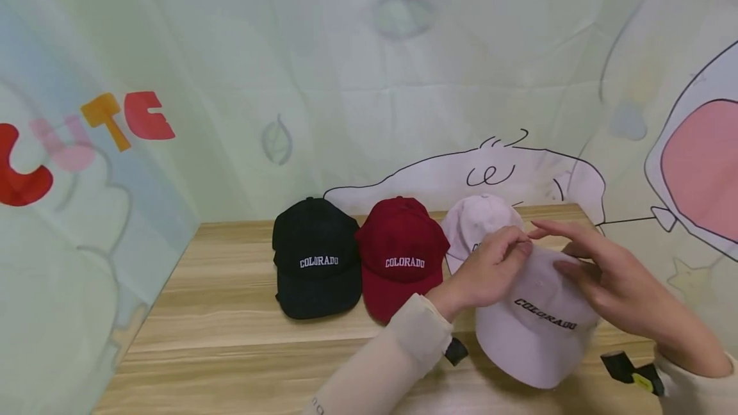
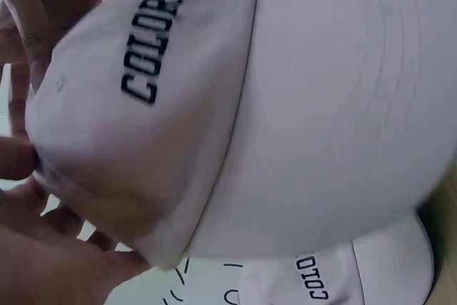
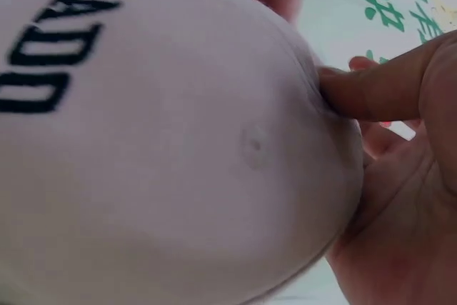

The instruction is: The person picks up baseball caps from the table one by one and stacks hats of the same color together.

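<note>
The black cap (image 1: pixel 316 255) and the dark red cap (image 1: pixel 401 255) carry white COLORADO lettering. The pale pink cap (image 1: pixel 539 325) has black lettering; the table (image 1: pixel 230 312) is light wood-grain

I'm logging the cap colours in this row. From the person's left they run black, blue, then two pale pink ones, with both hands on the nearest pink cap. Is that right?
One colour is off: the second cap is dark red, not blue, as the head view shows. The rest holds: the black cap is leftmost, a pale pink cap sits at the back, and the left hand and right hand are on the nearest pink cap.
</note>
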The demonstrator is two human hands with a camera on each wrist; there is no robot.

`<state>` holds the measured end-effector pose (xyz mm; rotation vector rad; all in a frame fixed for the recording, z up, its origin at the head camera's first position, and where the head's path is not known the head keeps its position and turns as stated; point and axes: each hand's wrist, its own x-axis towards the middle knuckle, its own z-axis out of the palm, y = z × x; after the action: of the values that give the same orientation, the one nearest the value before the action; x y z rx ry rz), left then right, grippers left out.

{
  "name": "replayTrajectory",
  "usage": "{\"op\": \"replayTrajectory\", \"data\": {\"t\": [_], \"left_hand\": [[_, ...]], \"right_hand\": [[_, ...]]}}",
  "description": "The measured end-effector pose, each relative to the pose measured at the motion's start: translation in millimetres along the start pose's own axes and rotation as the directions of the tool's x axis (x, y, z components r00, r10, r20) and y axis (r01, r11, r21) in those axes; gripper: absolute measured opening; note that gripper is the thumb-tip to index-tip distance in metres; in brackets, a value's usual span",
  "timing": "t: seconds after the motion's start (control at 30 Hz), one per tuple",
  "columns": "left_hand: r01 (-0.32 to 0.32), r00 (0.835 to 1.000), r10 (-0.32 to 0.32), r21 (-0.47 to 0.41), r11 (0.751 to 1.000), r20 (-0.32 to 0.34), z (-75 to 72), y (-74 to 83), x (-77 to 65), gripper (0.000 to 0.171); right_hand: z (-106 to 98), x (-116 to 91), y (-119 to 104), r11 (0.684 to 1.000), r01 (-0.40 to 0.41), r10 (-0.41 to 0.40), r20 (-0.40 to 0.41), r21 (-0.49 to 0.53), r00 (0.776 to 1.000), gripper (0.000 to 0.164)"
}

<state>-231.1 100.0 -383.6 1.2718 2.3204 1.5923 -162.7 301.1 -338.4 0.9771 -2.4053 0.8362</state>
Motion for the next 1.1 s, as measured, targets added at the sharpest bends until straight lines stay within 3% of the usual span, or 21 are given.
{"op": "replayTrajectory", "data": {"t": [0.1, 0.2, 0.3, 0.4, 0.5, 0.63, 0.73, 0.8, 0.87, 0.97, 1.1], "left_hand": [[0.006, 0.997, -0.009, -0.040, 0.999, -0.073, 0.0, 0.7, 0.5, 0.022], [0.056, 0.987, -0.066, -0.073, 0.996, -0.144, 0.3, 0.3, 1.5, 0.022], [0.119, 0.967, -0.143, -0.121, 0.985, -0.212, -0.3, -2.6, 2.4, 0.022], [0.156, 0.934, -0.207, -0.189, 0.969, -0.291, -2.2, -8.7, 3.8, 0.021], [0.155, 0.899, -0.247, -0.265, 0.952, -0.361, -4.7, -17.2, 6.0, 0.019], [0.139, 0.868, -0.291, -0.365, 0.920, -0.403, -6.7, -30.9, 9.9, 0.019], [0.156, 0.843, -0.348, -0.433, 0.888, -0.410, -6.6, -41.2, 12.1, 0.018], [0.172, 0.828, -0.383, -0.466, 0.868, -0.409, -5.8, -48.1, 13.7, 0.018], [0.183, 0.818, -0.403, -0.481, 0.858, -0.409, -5.4, -53.4, 15.3, 0.018], [0.202, 0.811, -0.407, -0.451, 0.869, -0.421, -4.7, -59.8, 19.0, 0.019], [0.263, 0.781, -0.440, -0.404, 0.876, -0.444, -3.5, -66.3, 23.0, 0.019]], "right_hand": [[5.8, 2.3, 4.6, 1.000, -0.010, 0.009, -0.054, -0.011, 0.998, 0.082], [12.5, 2.9, 10.0, 0.999, -0.042, 0.040, -0.120, -0.009, 0.992, 0.079], [19.5, 0.0, 15.1, 0.992, -0.127, 0.123, -0.178, -0.016, 0.976, 0.074], [26.0, -5.8, 21.0, 0.960, -0.279, 0.273, -0.199, -0.001, 0.941, 0.066], [32.7, -11.6, 29.3, 0.885, -0.463, 0.466, -0.143, 0.058, 0.873, 0.062], [42.8, -17.0, 42.6, 0.707, -0.696, 0.696, 0.050, 0.126, 0.716, 0.082], [50.6, -20.5, 52.6, 0.576, -0.804, 0.784, 0.179, 0.148, 0.594, 0.095], [55.9, -21.9, 58.1, 0.521, -0.835, 0.807, 0.218, 0.178, 0.549, 0.097], [61.1, -22.1, 61.9, 0.495, -0.840, 0.814, 0.218, 0.223, 0.538, 0.098], [68.4, -19.2, 66.9, 0.487, -0.827, 0.813, 0.200, 0.280, 0.547, 0.098], [75.6, -12.9, 73.2, 0.481, -0.819, 0.811, 0.196, 0.314, 0.551, 0.100]]}}
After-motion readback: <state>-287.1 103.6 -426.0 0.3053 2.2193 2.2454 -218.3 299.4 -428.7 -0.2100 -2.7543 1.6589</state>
